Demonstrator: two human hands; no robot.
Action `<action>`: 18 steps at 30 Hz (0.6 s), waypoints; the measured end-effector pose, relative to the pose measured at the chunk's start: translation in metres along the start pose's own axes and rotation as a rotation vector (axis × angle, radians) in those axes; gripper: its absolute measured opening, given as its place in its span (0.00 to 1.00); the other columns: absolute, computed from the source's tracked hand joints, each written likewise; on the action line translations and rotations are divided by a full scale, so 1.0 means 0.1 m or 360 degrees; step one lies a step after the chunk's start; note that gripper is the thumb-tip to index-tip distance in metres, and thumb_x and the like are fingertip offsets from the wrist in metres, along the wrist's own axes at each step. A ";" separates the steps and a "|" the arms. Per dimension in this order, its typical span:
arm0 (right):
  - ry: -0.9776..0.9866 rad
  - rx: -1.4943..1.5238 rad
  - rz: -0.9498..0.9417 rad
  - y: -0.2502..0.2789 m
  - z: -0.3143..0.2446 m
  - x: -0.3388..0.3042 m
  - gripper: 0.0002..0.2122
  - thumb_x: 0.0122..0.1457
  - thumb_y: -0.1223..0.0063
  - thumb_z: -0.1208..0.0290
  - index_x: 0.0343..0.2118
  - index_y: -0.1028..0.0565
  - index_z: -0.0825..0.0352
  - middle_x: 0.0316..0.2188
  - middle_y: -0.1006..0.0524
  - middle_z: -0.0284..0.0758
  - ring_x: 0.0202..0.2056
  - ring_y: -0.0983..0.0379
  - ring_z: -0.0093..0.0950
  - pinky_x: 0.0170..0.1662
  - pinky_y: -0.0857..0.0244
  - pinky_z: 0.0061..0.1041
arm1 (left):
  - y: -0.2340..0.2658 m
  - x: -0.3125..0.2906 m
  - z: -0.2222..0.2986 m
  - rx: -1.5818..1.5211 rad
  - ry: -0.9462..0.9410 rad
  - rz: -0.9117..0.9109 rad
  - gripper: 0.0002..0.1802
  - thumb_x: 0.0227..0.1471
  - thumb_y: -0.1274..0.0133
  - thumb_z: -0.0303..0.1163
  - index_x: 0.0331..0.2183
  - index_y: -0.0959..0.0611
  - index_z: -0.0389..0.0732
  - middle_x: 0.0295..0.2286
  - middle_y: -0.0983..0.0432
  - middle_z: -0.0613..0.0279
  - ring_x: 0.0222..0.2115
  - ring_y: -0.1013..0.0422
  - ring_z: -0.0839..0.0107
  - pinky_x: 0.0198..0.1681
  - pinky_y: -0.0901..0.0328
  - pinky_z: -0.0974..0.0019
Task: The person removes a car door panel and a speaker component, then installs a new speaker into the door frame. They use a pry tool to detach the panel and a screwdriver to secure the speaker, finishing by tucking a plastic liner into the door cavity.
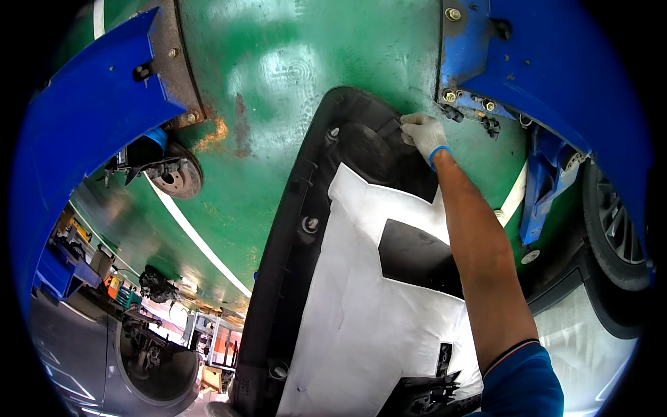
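I am counting one black panel (267, 292), one white liner (361, 292) and three round fasteners (310, 224). The fasteners are sitting along the panel's left border. I am using the panel as the landmark; it is lying lengthwise in mid-view, above the green floor (271, 38).

I am operating two hands. The right hand (420, 133), in a pale glove with a blue cuff, is reaching to the panel's upper right rim. Its grip is standing narrow, with thumb and fingers pinching the rim. The left hand (221, 409) is showing only as a pale patch beside the panel's lower left corner; I cannot tell the state of that grip.

Above the panel, two blue structures (90, 104) are flanking it, one at upper left and one at upper right. I am counting two bolts (173, 52) on the left one's plate and three on the right one. One brake disc (177, 177) is standing left of the panel, and one spoked wheel (615, 215) is standing to its right.

Any fine markings are remaining too small for me to read.

The panel is showing a matte black, ribbed border and rounded upper corner. The liner is covering most of its inner face, creasing lightly and framing one dark cutout.
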State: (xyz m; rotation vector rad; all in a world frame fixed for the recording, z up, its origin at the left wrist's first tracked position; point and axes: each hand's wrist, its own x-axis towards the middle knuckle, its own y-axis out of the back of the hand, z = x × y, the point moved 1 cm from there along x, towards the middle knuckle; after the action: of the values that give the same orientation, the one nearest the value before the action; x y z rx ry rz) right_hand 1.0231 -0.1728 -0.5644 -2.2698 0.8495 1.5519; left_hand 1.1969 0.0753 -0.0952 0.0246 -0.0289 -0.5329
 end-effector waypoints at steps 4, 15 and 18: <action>-0.0037 0.0025 -0.0098 0.11 -0.03 0.02 0.13 0.58 0.39 0.77 0.46 0.17 0.75 0.32 0.17 0.39 0.29 0.21 0.25 0.33 0.24 0.26 | 0.00 -0.01 -0.01 -0.0021 0.0003 0.0010 0.25 0.60 0.46 0.63 0.26 0.25 0.51 0.31 0.29 0.68 0.44 0.35 0.63 0.55 0.42 0.51; 0.0058 -0.0458 -0.0191 0.12 -0.27 0.04 0.16 0.56 0.41 0.75 0.47 0.16 0.73 0.31 0.16 0.39 0.29 0.20 0.26 0.34 0.24 0.26 | -0.03 0.00 -0.03 -0.0016 0.0005 -0.0003 0.23 0.60 0.47 0.60 0.27 0.25 0.53 0.30 0.29 0.70 0.42 0.35 0.66 0.54 0.41 0.54; 0.0067 -0.0561 -0.0232 0.11 -0.28 0.09 0.16 0.55 0.42 0.73 0.47 0.16 0.71 0.31 0.15 0.39 0.27 0.20 0.27 0.35 0.24 0.28 | -0.02 -0.01 -0.05 -0.0022 0.0005 0.0003 0.22 0.61 0.47 0.60 0.27 0.25 0.53 0.30 0.29 0.70 0.41 0.35 0.66 0.54 0.41 0.54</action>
State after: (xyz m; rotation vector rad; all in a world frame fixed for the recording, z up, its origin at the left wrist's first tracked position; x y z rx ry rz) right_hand 1.0399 -0.1985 -0.5608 -2.5454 0.4318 1.7019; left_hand 1.1949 0.0743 -0.1003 0.0121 -0.0220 -0.5311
